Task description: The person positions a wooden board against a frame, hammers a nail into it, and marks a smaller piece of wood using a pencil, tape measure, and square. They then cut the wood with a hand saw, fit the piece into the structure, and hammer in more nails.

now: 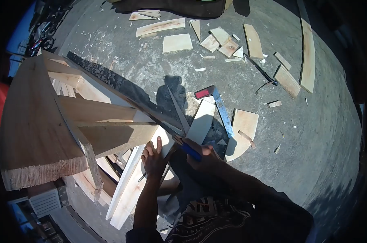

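Observation:
In my right hand (pixel 205 157) is a blue-handled tool (pixel 191 150), its far end close to the edge of a wooden frame. My left hand (pixel 154 159) lies on a pale board (pixel 163 139) of that frame, fingers spread and thumb raised. The large wooden frame (pixel 106 109), made of curved sides and cross boards, fills the left of the view. Just beyond my right hand, a long pale board (pixel 202 121) lies on the ground beside a try square with a blue blade (pixel 223 113). The tool's tip is too dark to make out.
Several offcuts, among them a rectangular board (pixel 177 43), lie scattered on the concrete ground (pixel 130 48). At the right are a long curved board (pixel 308 56) and a thin black tool (pixel 264 73). A rounded board (pixel 244 129) lies right of the square.

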Tool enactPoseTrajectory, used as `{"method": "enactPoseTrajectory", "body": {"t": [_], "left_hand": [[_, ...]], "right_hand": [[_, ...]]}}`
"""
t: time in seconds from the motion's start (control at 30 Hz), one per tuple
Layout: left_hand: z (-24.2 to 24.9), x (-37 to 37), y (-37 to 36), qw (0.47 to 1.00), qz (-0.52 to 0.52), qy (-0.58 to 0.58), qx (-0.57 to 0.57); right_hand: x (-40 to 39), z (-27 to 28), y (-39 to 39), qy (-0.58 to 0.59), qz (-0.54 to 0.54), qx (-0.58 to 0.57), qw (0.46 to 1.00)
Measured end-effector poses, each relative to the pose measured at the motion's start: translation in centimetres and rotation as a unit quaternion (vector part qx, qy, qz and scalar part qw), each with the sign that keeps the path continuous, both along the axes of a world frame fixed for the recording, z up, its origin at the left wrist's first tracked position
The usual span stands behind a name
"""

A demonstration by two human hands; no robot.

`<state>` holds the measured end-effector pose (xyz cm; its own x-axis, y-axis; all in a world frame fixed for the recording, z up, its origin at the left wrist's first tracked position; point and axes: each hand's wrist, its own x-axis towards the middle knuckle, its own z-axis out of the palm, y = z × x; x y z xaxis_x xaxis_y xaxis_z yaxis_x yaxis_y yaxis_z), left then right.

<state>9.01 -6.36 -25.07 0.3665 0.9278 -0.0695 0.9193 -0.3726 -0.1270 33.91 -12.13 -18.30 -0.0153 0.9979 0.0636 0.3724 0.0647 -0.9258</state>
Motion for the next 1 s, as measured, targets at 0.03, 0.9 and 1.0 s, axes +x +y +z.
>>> {"method": "enactPoseTrajectory", "body": {"t": [0.03, 0.9, 1.0], "left_hand": [[0.8, 0.6, 0.1, 0.999, 0.025, -0.002, -0.031], [-0.2, -0.5, -0.4, 0.998, -0.039, 0.017, 0.047], [-0.1, 0.1, 0.3, 1.000, -0.029, 0.003, 0.010]], "right_hand": [[-0.9, -0.8, 2.2, -0.005, 0.002, 0.024, 1.000], [-0.4, -1.3, -0.2, -0.073, -0.041, 0.081, 0.993], [5.4, 5.2, -8.8, 0.005, 0.020, -0.080, 0.997]]}}
